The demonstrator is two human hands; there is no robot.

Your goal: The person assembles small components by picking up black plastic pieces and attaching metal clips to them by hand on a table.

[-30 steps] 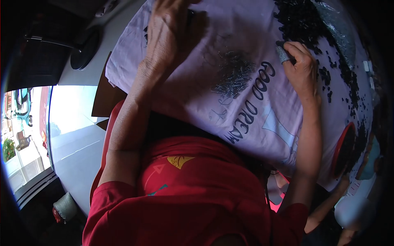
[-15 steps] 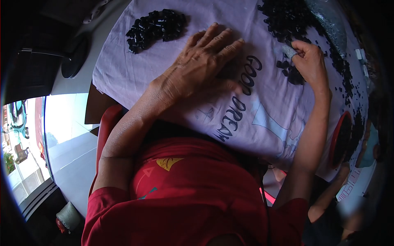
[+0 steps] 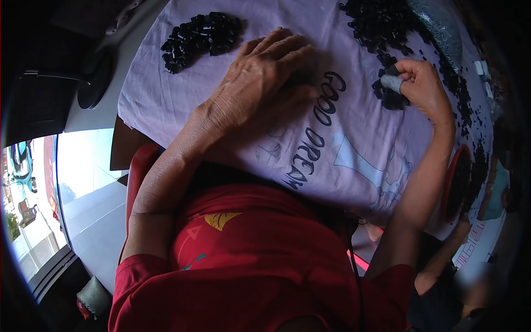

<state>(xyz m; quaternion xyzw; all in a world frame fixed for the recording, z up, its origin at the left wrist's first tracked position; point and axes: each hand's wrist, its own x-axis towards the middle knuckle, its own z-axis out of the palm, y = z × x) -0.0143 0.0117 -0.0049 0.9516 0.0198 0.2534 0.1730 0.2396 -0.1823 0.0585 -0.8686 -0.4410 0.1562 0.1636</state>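
Note:
My left hand is palm down over the pale cloth, its fingers stretched out; a dark patch shows beneath it, too shaded to make out. To its left lies a heap of small black parts. At the right, my right hand has its fingers bent together beside a small cluster of black parts. Grey wrapping covers one of its fingers. Whatever its fingertips may hold is too small to name.
A larger black pile lies at the top right near a clear plastic bag. Black bits are strewn down the cloth's right side to a red-rimmed container. Another person's arm shows at the lower right.
My left hand has come down and right from the top, uncovering the left heap, and now lies over the metallic pieces' spot. Black parts now sit beside my right hand. The view has shifted.

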